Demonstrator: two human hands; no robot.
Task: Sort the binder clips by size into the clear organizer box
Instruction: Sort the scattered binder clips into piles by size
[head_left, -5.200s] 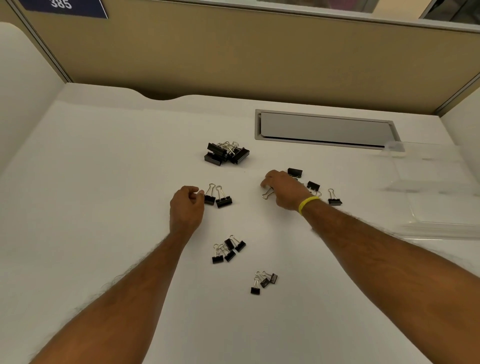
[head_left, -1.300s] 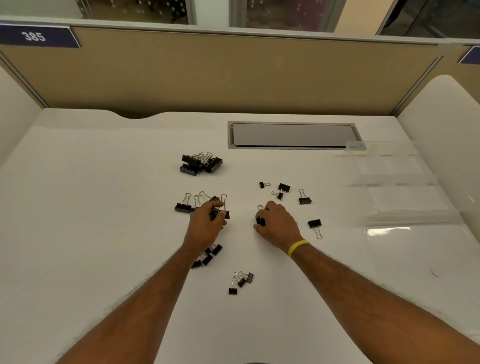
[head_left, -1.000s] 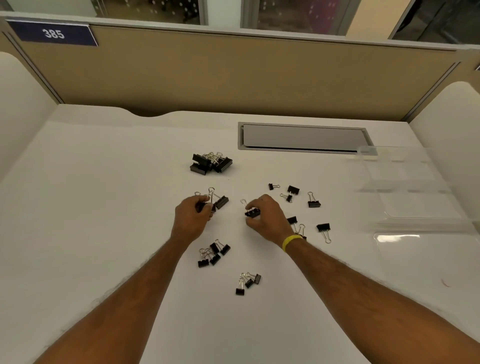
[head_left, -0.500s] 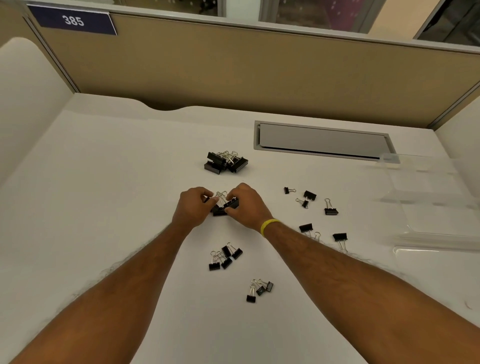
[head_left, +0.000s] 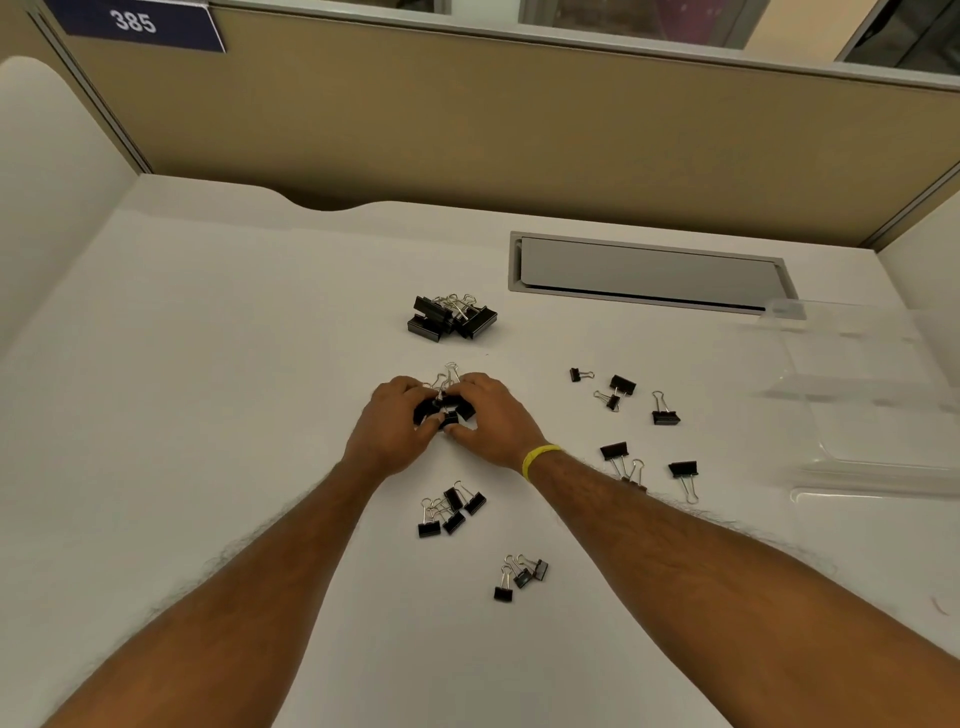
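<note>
My left hand (head_left: 395, 431) and my right hand (head_left: 491, 421) meet at the desk's middle, fingers curled round a cluster of medium binder clips (head_left: 445, 408) between them. A pile of large black clips (head_left: 451, 318) lies just beyond. Two small groups of little clips sit nearer me, one group (head_left: 451, 512) below my hands and another (head_left: 519, 577) closer still. Loose clips (head_left: 644, 431) of mixed size are scattered to the right. The clear organizer box (head_left: 878, 395) stands open at the right edge.
The white desk (head_left: 208, 389) is walled by a tan partition at the back and white side panels. A grey cable hatch (head_left: 649, 273) is set into the desk at the back right. A yellow band circles my right wrist.
My right hand carried a clip leftward from the scattered clips and joined my left hand. Both hands have closed in round the medium clips, gathering them together.
</note>
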